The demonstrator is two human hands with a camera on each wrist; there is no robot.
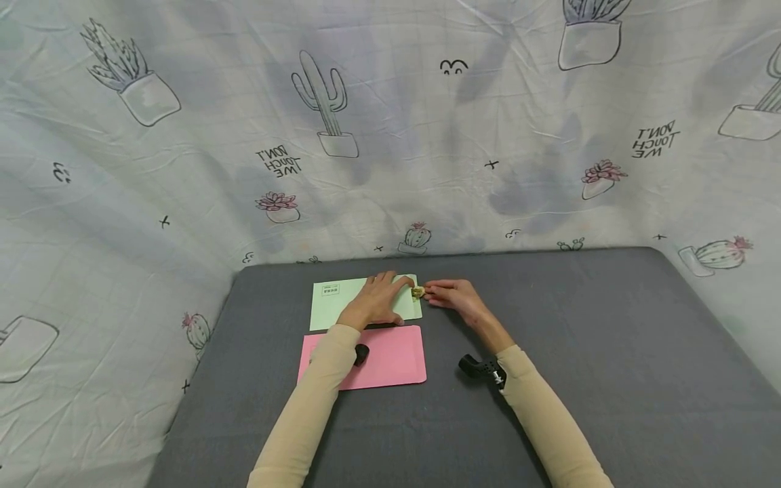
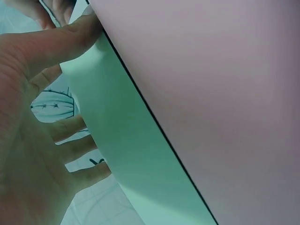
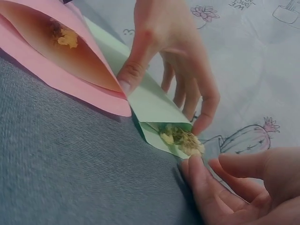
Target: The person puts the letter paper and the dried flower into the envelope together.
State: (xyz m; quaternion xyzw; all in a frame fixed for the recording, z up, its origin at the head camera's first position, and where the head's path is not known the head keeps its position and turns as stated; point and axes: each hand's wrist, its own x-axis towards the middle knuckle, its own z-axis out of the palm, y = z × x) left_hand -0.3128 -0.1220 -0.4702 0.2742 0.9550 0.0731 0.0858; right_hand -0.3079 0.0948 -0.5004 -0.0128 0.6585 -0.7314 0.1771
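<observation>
My left hand point(image 1: 381, 298) spans a pale green envelope point(image 1: 338, 308), its thumb at the near long edge and fingers along the far one. Between them the envelope's right end bulges into a gaping mouth in the right wrist view. A small bunch of dried yellowish flowers point(image 3: 180, 138) sits partly inside that mouth. My right hand point(image 1: 454, 296) pinches the bunch at its outer end with thumb and fingertips; the exact grip is partly hidden. Nearer to me lies a pink envelope point(image 1: 390, 356), its mouth gaping, with a yellow dried flower point(image 3: 68, 37) inside.
Both envelopes lie on a dark grey table point(image 1: 579, 352). A patterned cloth point(image 1: 403, 135) with cactus drawings hangs behind and at the sides. Dark wrist-worn devices point(image 1: 478, 367) are on both arms; the left one is above the pink envelope.
</observation>
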